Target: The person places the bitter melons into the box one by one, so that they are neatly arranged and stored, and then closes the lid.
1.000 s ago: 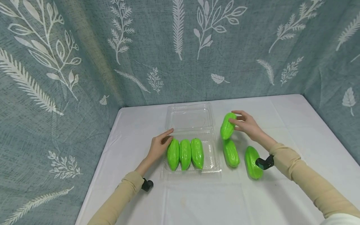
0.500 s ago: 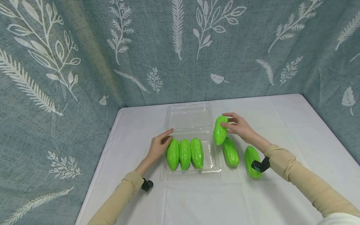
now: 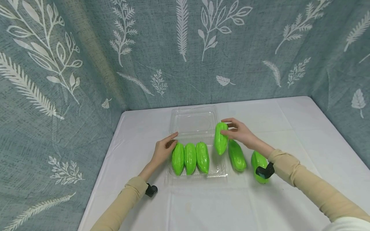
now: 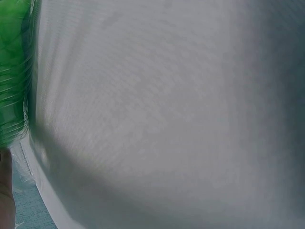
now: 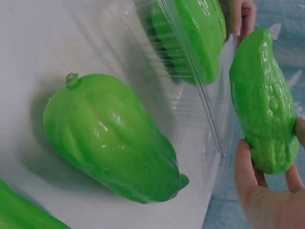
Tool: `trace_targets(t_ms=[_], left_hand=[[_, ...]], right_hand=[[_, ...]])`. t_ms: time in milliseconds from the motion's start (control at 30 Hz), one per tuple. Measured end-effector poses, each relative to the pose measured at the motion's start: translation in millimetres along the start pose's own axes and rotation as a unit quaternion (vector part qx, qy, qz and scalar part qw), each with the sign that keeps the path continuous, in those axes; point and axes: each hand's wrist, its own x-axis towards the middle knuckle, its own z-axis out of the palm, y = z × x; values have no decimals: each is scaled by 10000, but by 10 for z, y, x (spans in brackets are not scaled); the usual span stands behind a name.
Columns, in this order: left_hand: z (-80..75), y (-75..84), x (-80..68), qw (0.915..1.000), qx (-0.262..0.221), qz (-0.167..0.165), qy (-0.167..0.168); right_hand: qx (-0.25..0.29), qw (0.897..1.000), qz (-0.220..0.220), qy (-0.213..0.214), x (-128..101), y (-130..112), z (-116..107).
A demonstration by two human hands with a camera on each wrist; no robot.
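My right hand (image 3: 240,133) holds a bright green bitter melon (image 3: 221,138) between thumb and fingers, raised over the right part of a clear plastic clamshell box (image 3: 216,175). Its bumpy skin shows close up in the right wrist view, where the raised bitter melon (image 5: 264,107) points upward. Three bitter melons (image 3: 190,158) lie side by side in the box, leaving a strip of bare base at the right. My left hand (image 3: 162,152) rests at the box's back left corner, fingers extended beside the leftmost melon. In the left wrist view one fingertip (image 4: 5,171) touches near the box wall.
The box's open lid (image 3: 194,120) lies flat behind its base. Right of the box, another bitter melon (image 3: 237,157) lies on the white tablecloth (image 3: 208,205). Further right is one more bitter melon (image 3: 258,160), partly behind the black wrist camera (image 3: 265,170). A patterned curtain (image 3: 173,80) borders the table.
My right hand has carried the held bitter melon leftward and nearer, from beside the box to above its right part. The left hand has stayed in place.
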Motion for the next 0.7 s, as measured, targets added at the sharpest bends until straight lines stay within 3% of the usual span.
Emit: trace_targets(t_ms=[700], left_hand=[[-25, -42, -9, 9999, -154, 49, -35]], right_hand=[[-170, 9988, -273, -372, -40, -4, 236]])
